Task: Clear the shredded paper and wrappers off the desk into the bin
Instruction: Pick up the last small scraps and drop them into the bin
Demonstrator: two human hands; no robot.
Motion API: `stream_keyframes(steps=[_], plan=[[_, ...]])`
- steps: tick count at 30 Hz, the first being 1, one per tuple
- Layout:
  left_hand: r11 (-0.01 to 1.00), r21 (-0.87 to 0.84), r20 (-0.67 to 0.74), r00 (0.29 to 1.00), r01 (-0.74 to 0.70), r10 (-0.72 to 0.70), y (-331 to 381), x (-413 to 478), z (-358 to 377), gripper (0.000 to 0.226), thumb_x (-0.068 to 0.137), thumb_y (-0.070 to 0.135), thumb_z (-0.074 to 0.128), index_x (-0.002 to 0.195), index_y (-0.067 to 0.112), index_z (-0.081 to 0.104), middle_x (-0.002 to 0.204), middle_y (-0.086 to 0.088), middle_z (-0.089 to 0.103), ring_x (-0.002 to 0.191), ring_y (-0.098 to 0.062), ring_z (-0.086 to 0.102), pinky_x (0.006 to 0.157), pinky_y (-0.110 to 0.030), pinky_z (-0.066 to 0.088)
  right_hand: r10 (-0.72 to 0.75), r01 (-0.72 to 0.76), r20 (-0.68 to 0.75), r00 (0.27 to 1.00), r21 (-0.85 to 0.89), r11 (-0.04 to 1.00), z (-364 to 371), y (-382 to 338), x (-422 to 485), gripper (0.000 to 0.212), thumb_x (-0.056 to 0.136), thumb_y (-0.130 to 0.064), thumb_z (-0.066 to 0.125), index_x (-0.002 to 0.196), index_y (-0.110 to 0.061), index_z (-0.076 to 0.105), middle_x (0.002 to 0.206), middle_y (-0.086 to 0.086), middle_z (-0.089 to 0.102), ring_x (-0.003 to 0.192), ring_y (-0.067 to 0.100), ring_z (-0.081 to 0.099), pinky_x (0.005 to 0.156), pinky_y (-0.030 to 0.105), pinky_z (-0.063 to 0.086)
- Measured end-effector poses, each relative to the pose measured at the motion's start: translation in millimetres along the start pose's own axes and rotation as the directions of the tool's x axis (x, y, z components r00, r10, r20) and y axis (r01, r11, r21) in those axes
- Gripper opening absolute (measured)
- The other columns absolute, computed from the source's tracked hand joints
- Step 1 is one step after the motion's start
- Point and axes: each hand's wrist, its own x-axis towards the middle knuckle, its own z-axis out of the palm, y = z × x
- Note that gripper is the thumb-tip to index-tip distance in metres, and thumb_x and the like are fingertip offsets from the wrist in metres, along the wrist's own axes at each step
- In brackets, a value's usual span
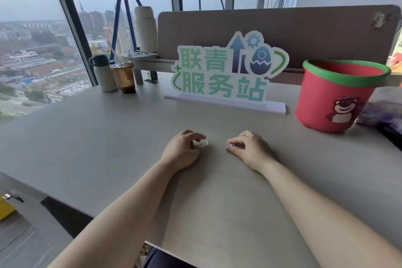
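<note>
My left hand [182,150] rests on the grey desk [97,137], its fingers curled on a small clear wrapper [203,143]. About a hand's width to the right, my right hand [250,148] pinches another small clear wrapper piece [230,145] against the desktop. The bin [335,95] is a red bucket with a green rim and a bear sticker, standing upright at the right back of the desk, beyond my right hand. I see no shredded paper on the bare desk.
A green-and-white cut-out sign [226,76] stands behind my hands before a brown divider [282,28]. A white flask [104,74] and an iced coffee cup [125,78] stand at the back left by the window. A purple bag [380,113] lies right of the bin.
</note>
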Motion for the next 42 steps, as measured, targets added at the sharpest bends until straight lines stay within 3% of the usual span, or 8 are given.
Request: stream_keyframes(steps=[5, 8, 14, 17, 20, 26, 33, 42], plan=[[0.99, 0.138, 0.021, 1.0, -0.017, 0.014, 2, 3, 1, 0.027, 0.087, 0.034, 0.051, 0.111, 0.041, 0.064, 0.114, 0.008, 0.06, 0.105, -0.018, 0.058, 0.092, -0.028, 0.045, -0.001, 0.0, 0.009, 1.0, 0.025, 1.0, 0, 0, 0, 0.023, 0.076, -0.045, 0.067, 0.095, -0.034, 0.071, 0.092, -0.01, 0.059, 0.097, 0.015, 0.059, 0.085, 0.029, 0.046], [0.988, 0.155, 0.056, 0.998, -0.005, -0.004, 4, 4, 0, 0.025, 0.088, 0.04, 0.05, 0.109, 0.045, 0.063, 0.114, 0.008, 0.058, 0.107, -0.017, 0.056, 0.094, -0.03, 0.045, 0.002, -0.003, 0.028, 1.0, 0.042, 0.999, 0, 1, 1, 0.021, 0.075, -0.046, 0.066, 0.092, -0.035, 0.071, 0.093, -0.01, 0.063, 0.094, 0.013, 0.061, 0.088, 0.033, 0.049], [0.996, 0.084, 0.041, 0.999, 0.001, -0.005, 5, 4, -1, 0.016, 0.085, 0.038, 0.058, 0.096, 0.041, 0.069, 0.105, 0.012, 0.06, 0.092, -0.011, 0.06, 0.078, -0.023, 0.045, 0.003, -0.005, 0.029, 1.0, 0.067, 0.998, 1, 4, 3, 0.021, 0.074, -0.046, 0.066, 0.091, -0.035, 0.071, 0.09, -0.012, 0.061, 0.092, 0.013, 0.062, 0.089, 0.036, 0.05], [0.998, 0.054, -0.007, 1.0, 0.016, -0.015, 7, 1, -1, 0.018, 0.082, 0.034, 0.06, 0.098, 0.038, 0.068, 0.1, 0.012, 0.063, 0.085, -0.008, 0.06, 0.079, -0.024, 0.049, -0.004, 0.002, 0.027, 1.0, 0.084, 0.996, 1, 5, 3, 0.019, 0.075, -0.045, 0.066, 0.091, -0.035, 0.07, 0.089, -0.013, 0.061, 0.091, 0.014, 0.062, 0.088, 0.038, 0.05], [0.998, 0.05, -0.045, 0.998, 0.043, -0.04, 9, -4, 0, 0.025, 0.077, 0.031, 0.06, 0.101, 0.033, 0.066, 0.102, 0.009, 0.063, 0.092, -0.011, 0.062, 0.083, -0.025, 0.049, -0.006, 0.004, 0.019, 1.0, 0.091, 0.996, 1, 5, 3, 0.018, 0.075, -0.044, 0.067, 0.09, -0.034, 0.071, 0.09, -0.011, 0.062, 0.09, 0.015, 0.062, 0.088, 0.038, 0.05], [0.987, 0.151, -0.084, 0.996, 0.054, -0.042, 9, -5, 3, 0.028, 0.076, 0.051, 0.062, 0.091, 0.029, 0.065, 0.099, 0.004, 0.061, 0.098, -0.021, 0.059, 0.086, -0.034, 0.049, -0.004, 0.002, 0.014, 1.0, 0.085, 0.996, 2, 3, 2, 0.019, 0.075, -0.044, 0.067, 0.091, -0.034, 0.071, 0.087, -0.013, 0.06, 0.091, 0.014, 0.062, 0.088, 0.038, 0.05], [0.987, 0.09, -0.07, 0.99, 0.131, -0.125, 19, -3, 5, 0.015, 0.077, 0.044, 0.066, 0.077, 0.029, 0.069, 0.094, 0.007, 0.062, 0.091, -0.018, 0.063, 0.084, -0.033, 0.049, -0.005, 0.005, 0.005, 1.0, 0.056, 0.998, 0, 1, 0, 0.017, 0.076, -0.043, 0.067, 0.09, -0.035, 0.072, 0.084, -0.014, 0.056, 0.092, 0.014, 0.061, 0.086, 0.034, 0.049], [0.986, 0.133, -0.081, 0.993, 0.1, -0.089, 22, -4, 6, 0.013, 0.083, 0.037, 0.06, 0.086, 0.027, 0.069, 0.096, 0.004, 0.061, 0.092, -0.02, 0.061, 0.083, -0.032, 0.046, -0.02, 0.02, 0.004, 1.0, 0.076, 0.997, 1, -2, -1, 0.009, 0.077, -0.034, 0.068, 0.081, -0.026, 0.071, 0.086, -0.003, 0.066, 0.088, 0.019, 0.062, 0.083, 0.035, 0.05]])
